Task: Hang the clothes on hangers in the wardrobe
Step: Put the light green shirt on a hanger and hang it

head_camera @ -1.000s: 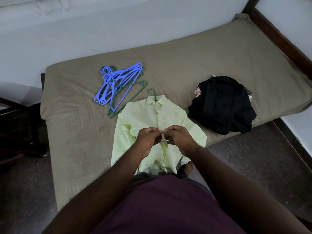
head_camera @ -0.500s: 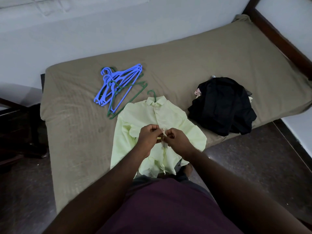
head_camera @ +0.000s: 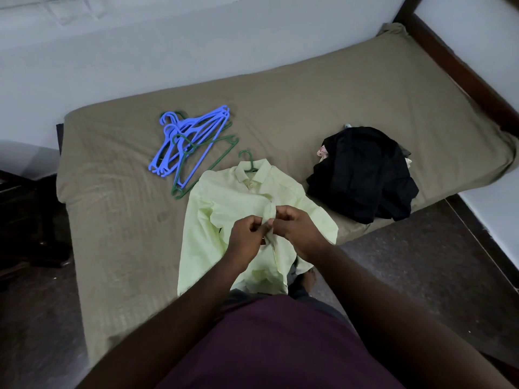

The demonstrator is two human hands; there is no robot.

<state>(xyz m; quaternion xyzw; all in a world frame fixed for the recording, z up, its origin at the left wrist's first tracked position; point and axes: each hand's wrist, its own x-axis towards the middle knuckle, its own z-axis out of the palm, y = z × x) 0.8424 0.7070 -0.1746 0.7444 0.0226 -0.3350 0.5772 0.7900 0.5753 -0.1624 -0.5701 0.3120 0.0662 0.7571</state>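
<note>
Shirt (head_camera: pixel 224 197), pale green, is lying face up at the near edge of the bed (head_camera: pixel 309 108), its hem hanging over that edge. A green hanger (head_camera: pixel 247 160) is sitting inside the collar, only its hook showing. We are pinching the front placket at mid-chest with both grips: the left grip (head_camera: pixel 247 237) is holding one side in curled fingers, and the right grip (head_camera: pixel 297 231) is holding the other, knuckles almost touching. Loose hangers (head_camera: pixel 193 136), blue and green, are lying toward the far left corner. A black clothes pile (head_camera: pixel 362 175) is resting by the near edge, just beside the shirt.
</note>
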